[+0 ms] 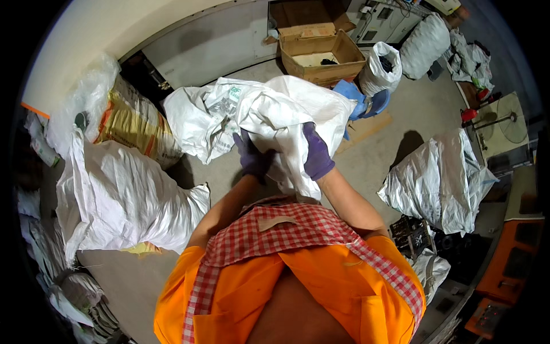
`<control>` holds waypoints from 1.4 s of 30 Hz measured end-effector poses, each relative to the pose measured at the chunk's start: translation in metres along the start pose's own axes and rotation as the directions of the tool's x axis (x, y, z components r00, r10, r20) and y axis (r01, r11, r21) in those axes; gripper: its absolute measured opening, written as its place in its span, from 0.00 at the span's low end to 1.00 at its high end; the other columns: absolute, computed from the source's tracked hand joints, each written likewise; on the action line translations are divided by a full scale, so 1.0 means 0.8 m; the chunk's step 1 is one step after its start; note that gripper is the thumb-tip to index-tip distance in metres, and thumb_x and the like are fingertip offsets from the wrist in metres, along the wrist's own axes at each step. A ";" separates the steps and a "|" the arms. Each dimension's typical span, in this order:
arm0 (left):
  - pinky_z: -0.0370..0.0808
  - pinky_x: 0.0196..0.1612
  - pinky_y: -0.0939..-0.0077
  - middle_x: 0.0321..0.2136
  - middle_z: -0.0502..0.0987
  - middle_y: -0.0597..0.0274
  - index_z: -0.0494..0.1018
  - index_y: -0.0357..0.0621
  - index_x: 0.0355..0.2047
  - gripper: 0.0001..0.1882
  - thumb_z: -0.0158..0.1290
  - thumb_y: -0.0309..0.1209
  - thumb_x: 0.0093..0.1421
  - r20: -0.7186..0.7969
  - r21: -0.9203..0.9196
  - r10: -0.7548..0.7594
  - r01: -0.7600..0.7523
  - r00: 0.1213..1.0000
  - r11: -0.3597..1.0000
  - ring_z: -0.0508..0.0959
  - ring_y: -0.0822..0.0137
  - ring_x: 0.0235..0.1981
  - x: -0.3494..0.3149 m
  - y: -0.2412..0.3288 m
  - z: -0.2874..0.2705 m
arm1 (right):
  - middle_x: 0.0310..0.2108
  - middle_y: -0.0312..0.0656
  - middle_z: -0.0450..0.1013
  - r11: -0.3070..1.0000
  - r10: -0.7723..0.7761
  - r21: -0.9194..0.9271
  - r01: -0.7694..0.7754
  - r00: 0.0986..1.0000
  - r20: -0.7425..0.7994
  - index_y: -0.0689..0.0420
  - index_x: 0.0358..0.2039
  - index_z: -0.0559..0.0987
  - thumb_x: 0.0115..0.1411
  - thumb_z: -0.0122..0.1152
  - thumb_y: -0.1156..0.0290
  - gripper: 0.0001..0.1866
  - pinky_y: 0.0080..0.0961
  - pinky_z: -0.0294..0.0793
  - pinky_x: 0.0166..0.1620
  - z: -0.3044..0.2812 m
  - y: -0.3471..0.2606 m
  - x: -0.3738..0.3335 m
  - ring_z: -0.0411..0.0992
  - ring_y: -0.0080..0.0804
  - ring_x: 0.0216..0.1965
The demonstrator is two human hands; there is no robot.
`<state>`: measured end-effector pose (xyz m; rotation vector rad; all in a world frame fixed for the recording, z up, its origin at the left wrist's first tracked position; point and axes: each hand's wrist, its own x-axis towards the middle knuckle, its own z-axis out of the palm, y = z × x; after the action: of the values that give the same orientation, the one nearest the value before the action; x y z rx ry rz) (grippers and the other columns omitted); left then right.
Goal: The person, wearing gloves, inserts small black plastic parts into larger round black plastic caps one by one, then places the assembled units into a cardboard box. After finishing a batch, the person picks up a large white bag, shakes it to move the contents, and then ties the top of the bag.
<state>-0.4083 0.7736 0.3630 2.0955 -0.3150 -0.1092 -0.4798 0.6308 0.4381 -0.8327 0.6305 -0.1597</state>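
A large white woven sack point(269, 112) lies bunched in front of me, its near edge hanging down by my apron. My left hand point(253, 157), in a purple glove, is closed on the sack's left near side, with its fingertips partly behind the fabric. On the right side of the same sack, my right hand point(317, 153), also purple-gloved, grips a fold, and its fingers reach up over the cloth. The sack's far part spreads out beyond both hands. A crumpled white bag with print point(220, 106) lies against its left side.
Full white sacks point(134, 189) and a yellow printed sack point(137, 117) stand at left. An open cardboard box point(321, 57), a blue plastic item point(358, 100) and an open white sack point(382, 69) are at the back. At right are a silvery sack point(438, 183) and a fan point(504, 120).
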 end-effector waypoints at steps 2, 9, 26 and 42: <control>0.59 0.55 0.62 0.59 0.49 0.44 0.43 0.51 0.61 0.52 0.61 0.32 0.39 0.001 0.032 0.089 -0.089 0.996 0.995 0.54 0.47 0.58 0.031 -0.058 0.007 | 0.33 0.36 0.70 0.998 -0.009 0.070 0.000 0.991 0.130 0.61 0.45 0.71 0.60 0.48 0.51 0.26 0.20 0.67 0.41 -0.007 0.006 0.008 0.66 0.22 0.36; 0.75 0.37 0.61 0.49 0.65 0.45 0.56 0.68 0.57 0.38 0.45 0.20 0.45 0.364 0.609 0.396 -0.537 0.843 0.583 0.74 0.48 0.35 0.117 -0.101 -0.183 | 0.39 0.49 0.71 -0.316 -0.272 -0.591 0.742 0.526 0.806 0.60 0.46 0.68 0.47 0.59 0.75 0.23 0.30 0.71 0.42 -0.070 -0.132 -0.021 0.71 0.42 0.39; 0.68 0.42 0.85 0.46 0.72 0.59 0.69 0.42 0.49 0.33 0.34 0.11 0.41 0.164 -0.359 -0.060 0.116 0.985 0.926 0.72 0.72 0.43 0.121 -0.046 -0.110 | 0.39 0.54 0.71 0.066 -0.796 -0.973 0.223 0.600 0.084 0.62 0.48 0.66 0.49 0.58 0.59 0.28 0.34 0.68 0.44 -0.091 -0.106 0.043 0.70 0.47 0.40; 0.63 0.14 0.83 0.40 0.72 0.58 0.63 0.37 0.51 0.33 0.35 0.07 0.42 -0.175 -0.533 -0.105 -0.005 0.979 0.846 0.65 0.77 0.13 0.349 -0.042 0.075 | 0.35 0.51 0.72 0.164 -0.123 -0.976 0.142 0.985 0.123 0.56 0.39 0.72 0.51 0.55 0.61 0.17 0.38 0.68 0.42 -0.209 -0.083 0.138 0.70 0.50 0.37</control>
<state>-0.1456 0.6653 0.3171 1.5427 -0.0894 -0.0130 -0.4806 0.4381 0.3523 -2.2340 0.5998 0.1585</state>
